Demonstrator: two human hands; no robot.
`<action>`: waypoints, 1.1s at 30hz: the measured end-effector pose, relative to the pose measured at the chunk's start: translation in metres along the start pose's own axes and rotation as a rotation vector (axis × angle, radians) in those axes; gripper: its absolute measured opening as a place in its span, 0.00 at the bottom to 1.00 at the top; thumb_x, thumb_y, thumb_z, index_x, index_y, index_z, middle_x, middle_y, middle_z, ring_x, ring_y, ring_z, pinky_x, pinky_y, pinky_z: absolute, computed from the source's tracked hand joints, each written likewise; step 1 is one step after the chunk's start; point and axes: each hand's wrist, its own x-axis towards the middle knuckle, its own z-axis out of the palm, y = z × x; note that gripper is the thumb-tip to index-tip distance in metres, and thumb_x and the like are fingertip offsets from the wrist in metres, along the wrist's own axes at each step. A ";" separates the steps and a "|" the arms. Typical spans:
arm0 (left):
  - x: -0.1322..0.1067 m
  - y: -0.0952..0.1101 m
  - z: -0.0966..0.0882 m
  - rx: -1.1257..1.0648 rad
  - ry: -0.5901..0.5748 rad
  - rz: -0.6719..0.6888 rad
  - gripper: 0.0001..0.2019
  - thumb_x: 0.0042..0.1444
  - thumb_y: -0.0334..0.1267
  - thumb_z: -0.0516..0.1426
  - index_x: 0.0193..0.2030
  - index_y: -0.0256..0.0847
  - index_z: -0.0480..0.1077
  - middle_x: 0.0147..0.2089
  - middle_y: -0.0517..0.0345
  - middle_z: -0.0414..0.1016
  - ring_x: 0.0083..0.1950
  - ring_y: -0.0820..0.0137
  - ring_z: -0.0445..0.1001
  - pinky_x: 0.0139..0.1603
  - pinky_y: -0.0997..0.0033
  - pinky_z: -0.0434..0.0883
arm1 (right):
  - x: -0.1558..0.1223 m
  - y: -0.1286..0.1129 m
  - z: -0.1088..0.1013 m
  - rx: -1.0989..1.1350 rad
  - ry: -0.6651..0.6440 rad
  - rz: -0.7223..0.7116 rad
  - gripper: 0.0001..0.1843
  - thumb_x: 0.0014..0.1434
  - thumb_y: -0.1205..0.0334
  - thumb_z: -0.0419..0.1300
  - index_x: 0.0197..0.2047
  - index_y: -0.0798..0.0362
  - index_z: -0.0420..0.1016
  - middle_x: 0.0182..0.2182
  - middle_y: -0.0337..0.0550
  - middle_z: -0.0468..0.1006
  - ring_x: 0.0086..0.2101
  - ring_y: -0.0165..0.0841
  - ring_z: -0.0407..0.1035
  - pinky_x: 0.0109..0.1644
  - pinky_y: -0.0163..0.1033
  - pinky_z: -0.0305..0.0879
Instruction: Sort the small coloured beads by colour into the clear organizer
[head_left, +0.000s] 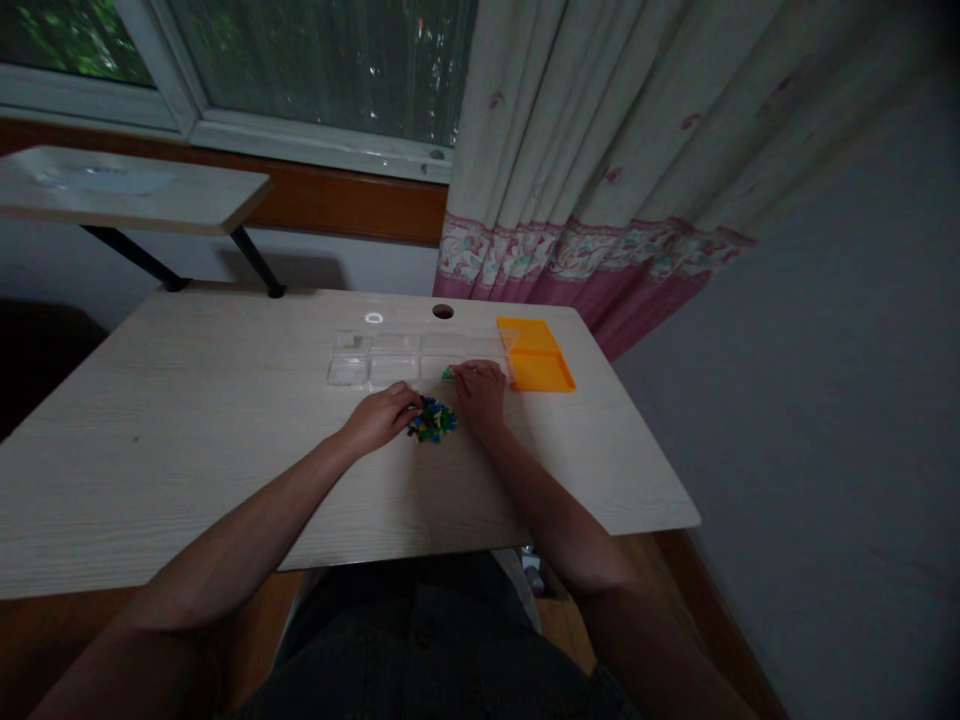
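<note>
A small heap of tiny blue, green and yellow pieces (433, 421) lies on the light wooden table (225, 440). My left hand (384, 415) rests just left of the heap, fingers curled and touching its edge. My right hand (480, 393) sits right of the heap, its fingertips pinched on a small green piece (448, 373) at the near edge of a clear compartment box (397, 360). An orange lid (534, 354) lies to the right of the clear box.
A round cable hole (442, 311) is in the table behind the box. A second desk (127, 190) stands at the back left under the window. A curtain (600, 180) hangs at the right, beside a grey wall.
</note>
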 end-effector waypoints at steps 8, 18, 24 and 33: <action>0.000 -0.006 0.004 -0.056 0.047 -0.031 0.11 0.67 0.42 0.52 0.43 0.41 0.73 0.39 0.55 0.70 0.40 0.67 0.72 0.43 0.67 0.68 | 0.000 -0.002 -0.001 0.043 0.007 -0.016 0.13 0.69 0.55 0.57 0.41 0.50 0.82 0.41 0.45 0.81 0.48 0.38 0.67 0.55 0.44 0.57; 0.000 -0.003 0.000 -0.079 0.008 -0.049 0.08 0.63 0.43 0.58 0.42 0.41 0.73 0.38 0.57 0.68 0.37 0.69 0.71 0.39 0.69 0.66 | 0.000 -0.006 -0.005 0.036 -0.022 -0.003 0.12 0.68 0.56 0.57 0.42 0.50 0.82 0.42 0.45 0.81 0.48 0.38 0.67 0.56 0.44 0.58; 0.000 0.001 -0.001 -0.049 0.005 -0.053 0.07 0.64 0.41 0.56 0.41 0.41 0.72 0.39 0.57 0.69 0.38 0.68 0.71 0.40 0.69 0.66 | 0.000 -0.008 -0.006 0.054 -0.021 -0.009 0.11 0.67 0.57 0.58 0.42 0.49 0.82 0.41 0.44 0.80 0.48 0.38 0.67 0.55 0.44 0.59; 0.003 -0.003 0.000 -0.192 0.133 -0.094 0.11 0.64 0.44 0.55 0.39 0.39 0.72 0.35 0.57 0.69 0.36 0.68 0.69 0.39 0.68 0.66 | -0.003 -0.013 -0.012 0.124 -0.063 -0.166 0.12 0.68 0.57 0.58 0.45 0.48 0.82 0.41 0.45 0.80 0.48 0.36 0.68 0.56 0.43 0.61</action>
